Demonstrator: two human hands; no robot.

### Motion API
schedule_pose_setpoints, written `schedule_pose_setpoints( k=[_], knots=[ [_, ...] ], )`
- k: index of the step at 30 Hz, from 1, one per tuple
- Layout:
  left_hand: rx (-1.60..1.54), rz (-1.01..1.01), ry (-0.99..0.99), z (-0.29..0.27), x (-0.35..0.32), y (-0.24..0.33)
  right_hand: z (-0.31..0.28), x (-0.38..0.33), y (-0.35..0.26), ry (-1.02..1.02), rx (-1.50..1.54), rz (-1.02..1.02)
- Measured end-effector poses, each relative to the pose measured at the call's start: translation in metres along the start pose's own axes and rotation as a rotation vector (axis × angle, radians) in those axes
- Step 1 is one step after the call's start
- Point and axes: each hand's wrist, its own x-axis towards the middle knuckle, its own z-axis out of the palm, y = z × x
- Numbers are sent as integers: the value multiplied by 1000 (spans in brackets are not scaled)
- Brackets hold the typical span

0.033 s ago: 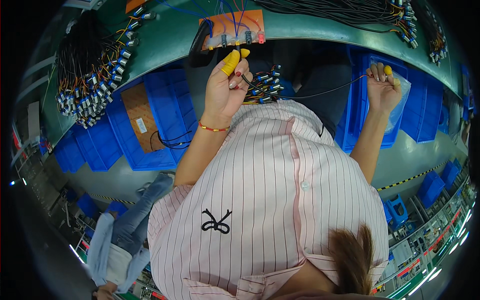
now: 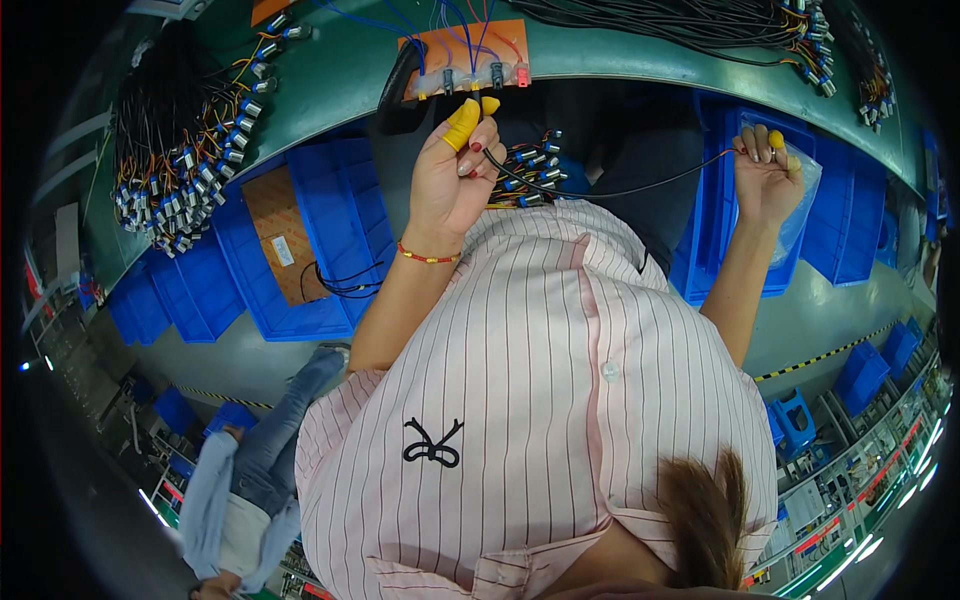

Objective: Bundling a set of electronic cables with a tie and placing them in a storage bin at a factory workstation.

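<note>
A black cable (image 2: 610, 192) sags between my two hands across my lap. My left hand (image 2: 455, 175), with yellow finger cots on it, grips one end at the front edge of an orange board (image 2: 462, 45); its fingers hide the cable's tip. That board carries small connectors (image 2: 497, 74) set in whitish glue, with blue and red wires (image 2: 470, 40) running off it. My right hand (image 2: 765, 180), closed in a pinch, holds the cable's other end, where a thin reddish wire shows. Yellow cots cover fingers there too.
Bundles of black cables with silver-and-blue plugs lie on the green table (image 2: 340, 95), one hanging off at left (image 2: 190, 160), another at far right (image 2: 815, 50). More plugs (image 2: 535, 165) rest near my lap. Blue bins (image 2: 340, 210) stand below. Behind, a person (image 2: 240, 500) in light blue.
My hands and the cable stay put. The person in the background at lower left has shifted slightly.
</note>
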Motion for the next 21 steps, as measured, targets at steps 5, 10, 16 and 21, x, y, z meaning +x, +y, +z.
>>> schedule_pose_setpoints(
  k=[5, 10, 16, 21],
  knots=[
    [-35, 10, -15, 0, 3, 1, 13, 5, 2, 57, -45, -7],
    [91, 90, -51, -6, 8, 1, 21, 10, 4, -7, -43, -14],
    [286, 4, 0, -1, 11, 12, 14, -1, -2, -16, -27, -65],
    [471, 40, -14, 4, 10, 13, 0, -18, -11, 85, 8, -107]
  ],
)
